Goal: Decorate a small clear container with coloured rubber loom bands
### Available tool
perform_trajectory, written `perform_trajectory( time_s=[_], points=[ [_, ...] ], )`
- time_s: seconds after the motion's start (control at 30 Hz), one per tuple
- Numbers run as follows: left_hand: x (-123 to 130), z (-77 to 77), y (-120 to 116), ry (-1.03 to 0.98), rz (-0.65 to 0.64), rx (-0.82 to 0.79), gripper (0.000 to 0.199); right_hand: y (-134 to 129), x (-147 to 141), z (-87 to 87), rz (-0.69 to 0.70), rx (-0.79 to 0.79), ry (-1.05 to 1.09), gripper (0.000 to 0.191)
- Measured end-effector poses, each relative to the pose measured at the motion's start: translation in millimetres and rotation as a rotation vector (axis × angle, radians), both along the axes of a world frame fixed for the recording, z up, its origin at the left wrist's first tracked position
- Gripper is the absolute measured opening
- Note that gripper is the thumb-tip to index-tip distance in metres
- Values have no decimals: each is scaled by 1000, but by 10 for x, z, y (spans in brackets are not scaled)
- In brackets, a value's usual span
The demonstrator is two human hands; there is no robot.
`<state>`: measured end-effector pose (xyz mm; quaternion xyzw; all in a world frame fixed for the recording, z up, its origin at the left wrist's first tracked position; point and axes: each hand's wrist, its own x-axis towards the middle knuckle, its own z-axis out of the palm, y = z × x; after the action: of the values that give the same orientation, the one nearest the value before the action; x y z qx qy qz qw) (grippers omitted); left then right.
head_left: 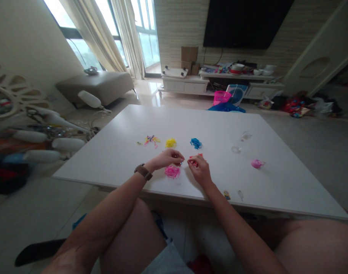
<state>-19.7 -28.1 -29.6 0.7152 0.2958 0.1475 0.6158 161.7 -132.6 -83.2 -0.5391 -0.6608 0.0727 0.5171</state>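
Observation:
My left hand (168,158), with a brown watch strap at the wrist, reaches over the middle of the white table (228,129). Its fingers are pinched, and a small dark bit shows under them, too small to name. Facing it, my right hand (199,167) is pinched too, beside a heap of small red pieces (200,154) that it partly hides. Below my left hand lies a heap of pink loop-like pieces (172,172). Beyond the hands sit a yellow heap (171,143) and a blue heap (196,143). Mixed-colour linked pieces (151,140) lie at the left.
On the table's right are a pink object (257,164), a clear round container (246,135) and a whitish ring (236,149). A small yellow figure (227,195) lies near the front edge beside a clear piece (240,195). White lamp shades (90,99) stand beyond the left edge.

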Motion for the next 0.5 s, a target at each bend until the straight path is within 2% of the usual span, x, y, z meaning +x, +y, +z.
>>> perform_trajectory(
  time_s=[0.07,0.13,0.27,0.33,0.5],
  points=[
    [34,-5,-14,-10,3,6,22,3,3,-16,-8,-7,9,7],
    [38,-20,36,-34,76,14,20,9,6,-37,-21,-13,32,6],
    [-50,-98,340,-39,446,160,15,20,11,-68,-43,-22,56,13],
    [-110,-154,515,15,572,268,10,21,12,-70,-47,-23,43,11],
    [-176,-259,738,105,641,320,8,15,6,-51,-53,-29,27,5]
  ],
)
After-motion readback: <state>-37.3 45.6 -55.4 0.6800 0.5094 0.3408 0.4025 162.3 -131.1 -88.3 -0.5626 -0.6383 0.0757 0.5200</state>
